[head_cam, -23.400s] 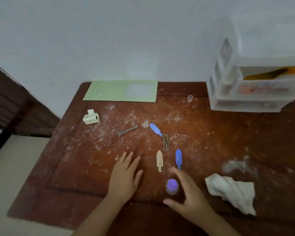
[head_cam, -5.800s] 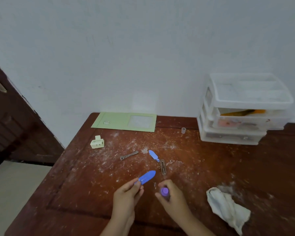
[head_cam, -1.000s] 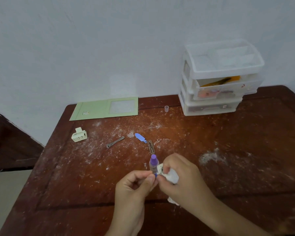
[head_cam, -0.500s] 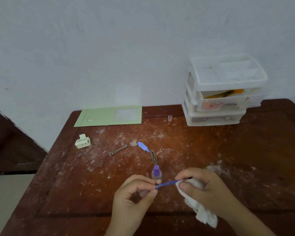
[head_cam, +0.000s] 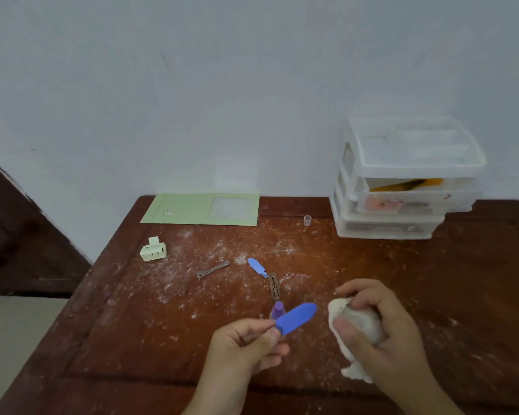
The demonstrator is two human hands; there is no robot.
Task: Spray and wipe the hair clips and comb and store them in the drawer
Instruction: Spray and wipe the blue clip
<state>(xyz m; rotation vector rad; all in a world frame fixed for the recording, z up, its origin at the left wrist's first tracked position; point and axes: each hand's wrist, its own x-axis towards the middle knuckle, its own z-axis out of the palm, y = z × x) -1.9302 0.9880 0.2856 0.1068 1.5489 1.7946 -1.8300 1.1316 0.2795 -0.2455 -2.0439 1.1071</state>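
My left hand [head_cam: 246, 342] pinches one end of a blue hair clip [head_cam: 297, 317], held flat side up above the table. My right hand [head_cam: 378, 327] grips a bunched white cloth [head_cam: 354, 327], a short gap to the right of the clip. A small purple-capped spray bottle [head_cam: 277, 310] stands on the table just behind the clip. Further back lie a second blue clip [head_cam: 257, 267], a brown snap clip [head_cam: 274, 290], a grey metal clip [head_cam: 212, 269] and a cream claw clip [head_cam: 153, 250]. A white plastic drawer unit [head_cam: 402, 181] stands at the back right.
The brown wooden table [head_cam: 132, 324] is dusted with white powder. A green folder [head_cam: 204, 208] lies against the back wall, and a tiny clear cap [head_cam: 307, 220] stands near the drawers. The table's left edge drops to the floor beside a dark door.
My right hand has drawn the cloth off the blue clip and away to the right. The clip has turned from edge-on to flat side up in my left hand.
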